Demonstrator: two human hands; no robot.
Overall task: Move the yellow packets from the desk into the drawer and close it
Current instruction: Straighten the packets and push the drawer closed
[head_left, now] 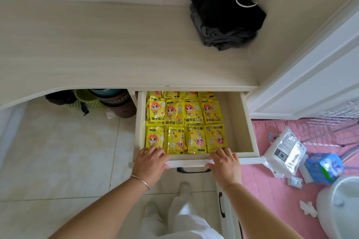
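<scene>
Both hands, left hand point(150, 161) and right hand point(223, 163), rest loosely spread on the drawer point(246, 122) front, gripping nothing; pushing could pinch fingertips hooked over yellow packets point(184, 122)

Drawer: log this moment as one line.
drawer: open | yellow packets: inside in rows | left hand, right hand: on front edge | desk: no packets

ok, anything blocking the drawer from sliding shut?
Nothing visible. The yellow packets lie flat inside the drawer, below its rim. Both hands, left and right, rest on the front edge, fingertips curled over it near the front packets. The cavity behind the drawer is hidden under the desk.
</scene>
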